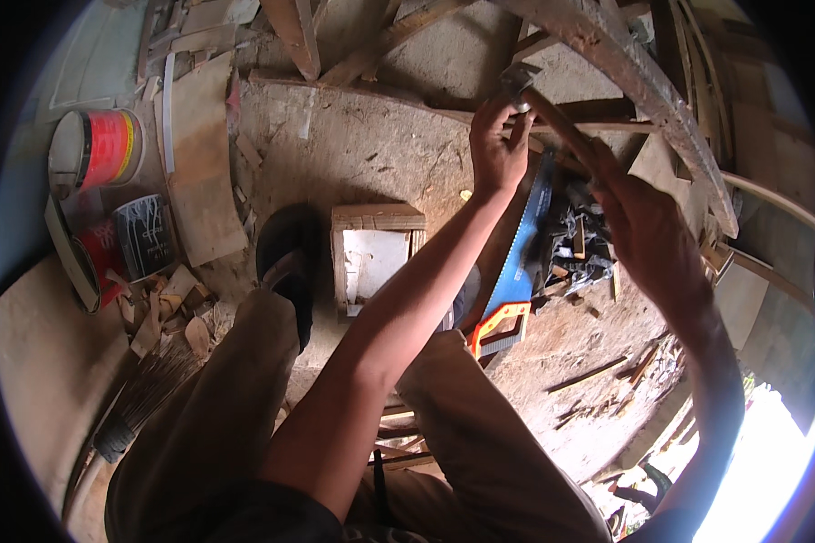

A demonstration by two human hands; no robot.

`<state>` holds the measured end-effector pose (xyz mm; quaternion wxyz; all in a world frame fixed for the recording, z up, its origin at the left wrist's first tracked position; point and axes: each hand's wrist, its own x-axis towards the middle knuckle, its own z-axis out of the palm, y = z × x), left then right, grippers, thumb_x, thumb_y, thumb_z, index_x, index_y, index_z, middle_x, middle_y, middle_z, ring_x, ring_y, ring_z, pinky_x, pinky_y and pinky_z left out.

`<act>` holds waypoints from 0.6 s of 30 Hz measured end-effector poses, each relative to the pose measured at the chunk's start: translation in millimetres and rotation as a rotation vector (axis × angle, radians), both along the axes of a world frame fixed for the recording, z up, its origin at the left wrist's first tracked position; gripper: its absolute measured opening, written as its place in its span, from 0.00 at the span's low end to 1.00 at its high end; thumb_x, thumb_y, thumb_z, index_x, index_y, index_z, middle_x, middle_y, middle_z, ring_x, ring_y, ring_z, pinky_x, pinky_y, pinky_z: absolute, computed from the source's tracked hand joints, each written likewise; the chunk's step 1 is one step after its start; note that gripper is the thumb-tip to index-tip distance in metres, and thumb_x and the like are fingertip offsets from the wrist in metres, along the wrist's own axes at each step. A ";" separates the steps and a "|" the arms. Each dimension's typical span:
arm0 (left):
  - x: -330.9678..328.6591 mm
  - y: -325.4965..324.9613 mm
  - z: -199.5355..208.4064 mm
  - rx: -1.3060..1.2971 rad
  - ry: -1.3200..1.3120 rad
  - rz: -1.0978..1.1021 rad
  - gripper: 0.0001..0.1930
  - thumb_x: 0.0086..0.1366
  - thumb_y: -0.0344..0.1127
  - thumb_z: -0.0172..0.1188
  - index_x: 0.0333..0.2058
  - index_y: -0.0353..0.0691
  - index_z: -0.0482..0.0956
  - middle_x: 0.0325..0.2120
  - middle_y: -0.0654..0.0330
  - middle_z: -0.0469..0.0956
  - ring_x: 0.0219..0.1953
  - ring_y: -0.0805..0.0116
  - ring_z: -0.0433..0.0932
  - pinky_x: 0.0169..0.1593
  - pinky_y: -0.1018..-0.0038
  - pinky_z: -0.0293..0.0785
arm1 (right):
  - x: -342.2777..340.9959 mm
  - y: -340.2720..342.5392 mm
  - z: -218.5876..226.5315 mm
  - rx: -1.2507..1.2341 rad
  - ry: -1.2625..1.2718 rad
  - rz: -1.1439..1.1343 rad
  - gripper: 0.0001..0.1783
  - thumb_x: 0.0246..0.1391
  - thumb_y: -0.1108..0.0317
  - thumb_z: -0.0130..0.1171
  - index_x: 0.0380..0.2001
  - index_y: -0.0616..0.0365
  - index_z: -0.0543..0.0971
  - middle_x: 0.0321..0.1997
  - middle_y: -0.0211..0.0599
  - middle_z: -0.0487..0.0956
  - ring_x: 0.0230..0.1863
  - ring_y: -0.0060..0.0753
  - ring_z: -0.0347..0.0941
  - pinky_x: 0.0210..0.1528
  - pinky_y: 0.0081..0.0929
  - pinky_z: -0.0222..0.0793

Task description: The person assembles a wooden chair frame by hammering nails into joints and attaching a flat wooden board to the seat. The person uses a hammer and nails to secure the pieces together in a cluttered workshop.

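Observation:
My right hand (647, 222) grips the wooden handle of a hammer (552, 118), whose metal head sits at upper centre. My left hand (496, 145) is raised right beside the hammer head, fingers pinched together as if on something small; what it holds is too small to see. Both hands work against a curved, weathered wooden beam (643, 86) running across the upper right. Below my arms lies a hand saw (516, 262) with a blue blade and orange handle.
A small open wooden box (371, 258) stands on the dirt floor by my dark shoe (285, 258). Red paint tins (100, 149) and wood scraps lie at left, a broom (145, 389) at lower left, and a pile of dark metal bits (575, 240) beside the saw.

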<state>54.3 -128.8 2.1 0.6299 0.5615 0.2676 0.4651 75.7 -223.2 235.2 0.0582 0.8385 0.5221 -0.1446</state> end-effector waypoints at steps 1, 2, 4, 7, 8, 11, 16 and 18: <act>-1.0 -0.9 -0.4 -0.031 0.008 -0.019 0.06 0.60 0.28 0.65 0.36 0.37 0.79 0.34 0.59 0.81 0.38 0.69 0.79 0.42 0.73 0.73 | 1.7 3.2 1.9 -0.030 0.000 -0.011 0.26 0.63 0.67 0.51 0.63 0.52 0.63 0.31 0.51 0.78 0.29 0.54 0.77 0.27 0.47 0.73; 0.7 -2.0 2.5 -0.096 -0.055 0.001 0.06 0.55 0.24 0.65 0.32 0.36 0.80 0.33 0.57 0.81 0.35 0.63 0.79 0.41 0.69 0.74 | 3.7 6.8 2.7 0.006 0.032 -0.011 0.24 0.63 0.66 0.50 0.62 0.53 0.64 0.31 0.51 0.78 0.30 0.54 0.77 0.28 0.49 0.73; 1.7 -0.5 -0.3 -0.122 -0.055 -0.012 0.06 0.55 0.25 0.66 0.33 0.36 0.80 0.33 0.57 0.81 0.35 0.63 0.79 0.41 0.69 0.74 | 2.5 8.6 -5.2 0.156 0.022 0.067 0.24 0.63 0.66 0.50 0.62 0.53 0.65 0.31 0.50 0.78 0.29 0.54 0.77 0.28 0.48 0.73; 0.1 -1.2 2.3 -0.115 -0.055 -0.015 0.06 0.55 0.26 0.66 0.32 0.37 0.80 0.33 0.57 0.81 0.35 0.63 0.79 0.41 0.70 0.74 | -4.1 13.8 -2.8 0.102 -0.018 0.049 0.25 0.62 0.69 0.52 0.63 0.52 0.66 0.29 0.51 0.78 0.30 0.54 0.77 0.30 0.47 0.70; -1.1 -1.1 3.0 -0.102 -0.055 -0.014 0.06 0.55 0.26 0.67 0.32 0.37 0.81 0.33 0.58 0.81 0.35 0.63 0.79 0.41 0.70 0.74 | -6.4 16.3 0.9 0.040 -0.035 0.020 0.26 0.61 0.71 0.53 0.63 0.52 0.66 0.29 0.52 0.77 0.30 0.54 0.76 0.31 0.47 0.69; -1.0 -0.8 4.6 -0.082 -0.054 -0.003 0.05 0.56 0.26 0.66 0.33 0.38 0.81 0.33 0.59 0.81 0.34 0.65 0.79 0.41 0.71 0.74 | -5.6 20.4 7.8 -0.069 -0.036 -0.013 0.28 0.61 0.70 0.53 0.65 0.48 0.64 0.28 0.50 0.76 0.29 0.53 0.76 0.31 0.48 0.68; -0.9 0.4 2.0 -0.220 -0.120 -0.029 0.06 0.57 0.26 0.67 0.34 0.39 0.82 0.33 0.60 0.81 0.35 0.69 0.79 0.41 0.74 0.76 | -5.6 20.7 5.8 -0.016 -0.116 0.077 0.29 0.61 0.69 0.53 0.66 0.46 0.62 0.27 0.47 0.75 0.27 0.52 0.75 0.30 0.48 0.69; 0.0 -0.3 3.5 -0.196 -0.110 -0.024 0.06 0.57 0.26 0.67 0.34 0.39 0.83 0.33 0.61 0.81 0.36 0.69 0.79 0.41 0.74 0.76 | -3.1 18.5 5.6 -0.042 -0.148 0.098 0.30 0.61 0.69 0.53 0.66 0.46 0.62 0.26 0.47 0.75 0.27 0.52 0.74 0.30 0.48 0.69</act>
